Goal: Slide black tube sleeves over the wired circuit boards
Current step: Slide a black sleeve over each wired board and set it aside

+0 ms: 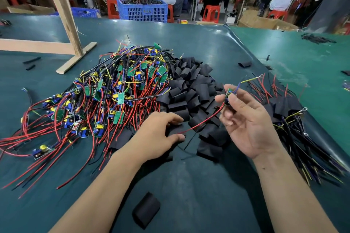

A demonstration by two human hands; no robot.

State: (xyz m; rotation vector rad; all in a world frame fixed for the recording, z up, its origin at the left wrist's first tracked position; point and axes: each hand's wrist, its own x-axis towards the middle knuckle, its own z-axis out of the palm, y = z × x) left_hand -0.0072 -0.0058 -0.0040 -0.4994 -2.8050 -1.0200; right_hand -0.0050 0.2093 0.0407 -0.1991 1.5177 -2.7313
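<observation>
Circuit board [229, 92] half-hidden in right hand [246, 121]

You had two hands in view: the left hand [157, 136] and the right hand [248, 123]. The right held one board [229, 93]. One big pile of boards [113, 91] lay on the surface [189, 204], too tangled to count, and one heap of sleeves [191, 89] beside it, likewise past counting. One sleeve [146, 209] lay alone near you. One bundle of sleeved boards [295, 119] sat at your right. One blue crate [143, 10] stood beyond.
</observation>
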